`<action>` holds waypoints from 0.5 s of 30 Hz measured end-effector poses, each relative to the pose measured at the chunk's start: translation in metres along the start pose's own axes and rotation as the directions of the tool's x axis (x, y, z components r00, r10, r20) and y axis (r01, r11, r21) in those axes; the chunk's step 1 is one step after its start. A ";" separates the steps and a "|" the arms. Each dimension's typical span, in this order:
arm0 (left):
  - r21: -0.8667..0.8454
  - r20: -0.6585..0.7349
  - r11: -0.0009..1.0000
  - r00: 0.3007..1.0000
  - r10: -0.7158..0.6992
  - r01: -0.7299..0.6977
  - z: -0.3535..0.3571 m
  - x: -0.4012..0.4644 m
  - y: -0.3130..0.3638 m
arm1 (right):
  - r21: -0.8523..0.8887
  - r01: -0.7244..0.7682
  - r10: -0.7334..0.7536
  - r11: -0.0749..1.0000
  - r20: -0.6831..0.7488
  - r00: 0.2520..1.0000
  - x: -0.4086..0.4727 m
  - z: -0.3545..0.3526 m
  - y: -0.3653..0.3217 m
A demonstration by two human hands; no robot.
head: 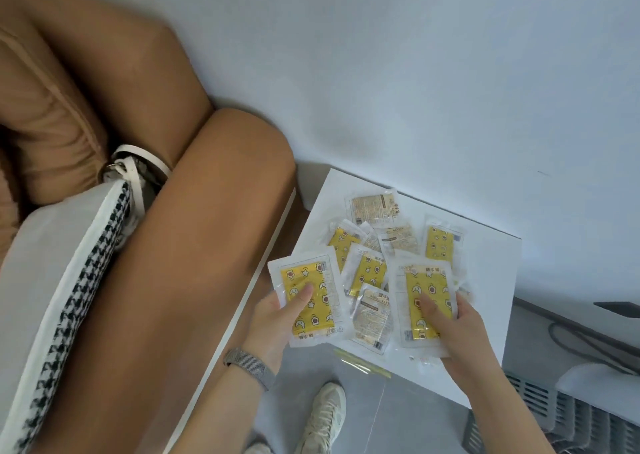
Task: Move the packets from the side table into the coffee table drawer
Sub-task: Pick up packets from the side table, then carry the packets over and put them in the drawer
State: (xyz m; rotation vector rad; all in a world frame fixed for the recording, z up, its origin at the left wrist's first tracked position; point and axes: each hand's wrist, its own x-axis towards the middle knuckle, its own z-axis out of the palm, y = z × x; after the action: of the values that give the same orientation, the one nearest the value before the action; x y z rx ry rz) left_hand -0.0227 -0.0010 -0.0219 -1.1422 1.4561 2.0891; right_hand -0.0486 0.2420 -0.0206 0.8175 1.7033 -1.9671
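Several clear packets with yellow or beige inserts (367,270) lie scattered on a white side table (491,280) against the wall. My left hand (277,318) holds one yellow packet (306,297) at the table's left edge, thumb on its face. My right hand (450,329) grips another yellow packet (427,297) near the table's front, thumb on top and fingers underneath. No coffee table drawer is in view.
A tan leather sofa arm (194,263) stands just left of the table, with a houndstooth cushion (79,280) on the seat. A thin yellow-edged clear strip (360,363) lies at the table's front edge. My shoe (323,415) is on the grey floor; cables and a vented unit (568,415) lie at right.
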 end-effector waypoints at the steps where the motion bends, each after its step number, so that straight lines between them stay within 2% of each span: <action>1: -0.016 -0.016 1.000 1.000 0.004 -0.005 -0.008 -0.007 0.000 | -0.015 -0.004 0.004 1.000 0.020 1.000 -0.007 0.007 0.002; 10: -0.170 -0.210 0.982 0.977 0.044 -0.081 -0.121 -0.077 -0.025 | -0.247 0.041 0.014 0.968 0.216 0.976 -0.064 0.094 0.033; 15: -0.265 -0.345 0.952 0.937 0.055 -0.154 -0.204 -0.146 -0.059 | -0.399 0.121 0.053 0.909 0.399 0.916 -0.124 0.158 0.058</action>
State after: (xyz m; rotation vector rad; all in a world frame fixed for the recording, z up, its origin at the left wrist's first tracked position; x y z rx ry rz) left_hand 0.1916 -0.1372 0.0247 -1.6328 1.4085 2.3266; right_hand 0.0556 0.0681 0.0315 0.2078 1.7876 -1.5584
